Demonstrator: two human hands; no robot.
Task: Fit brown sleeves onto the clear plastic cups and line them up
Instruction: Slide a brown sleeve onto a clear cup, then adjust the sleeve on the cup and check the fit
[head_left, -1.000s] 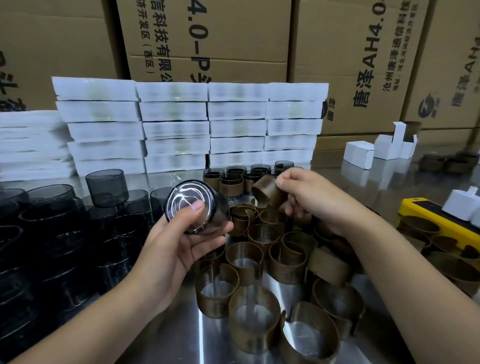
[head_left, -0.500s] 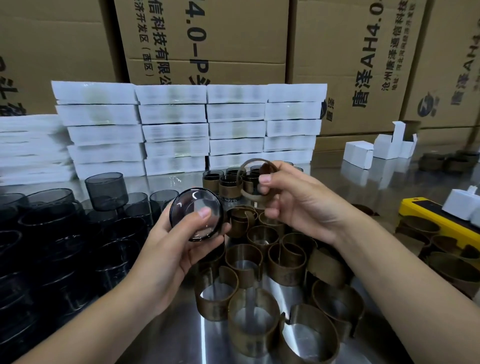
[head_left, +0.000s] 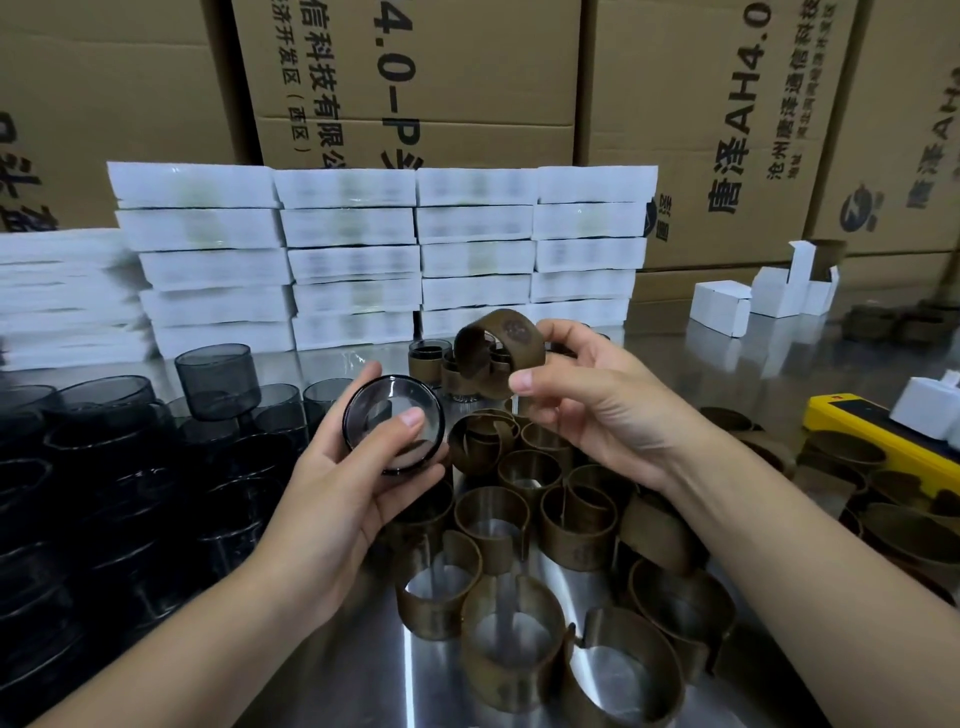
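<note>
The right hand (head_left: 597, 410) has lifted a brown sleeve (head_left: 511, 343) off the pile (head_left: 519, 545) on the desk (head_left: 363, 675), pinching it just beside the clear cup (head_left: 393, 423) gripped in the left hand (head_left: 343, 499); still apart, so fitting looks next.

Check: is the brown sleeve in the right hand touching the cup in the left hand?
Apart. Head view shows the sleeve above and right of the cup, a gap between them.

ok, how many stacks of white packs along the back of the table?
5. Four side by side before the cartons: first stack, second stack, third stack, fourth stack. A lower fifth stack sits far left, cut by the frame; more may hide beyond.
</note>
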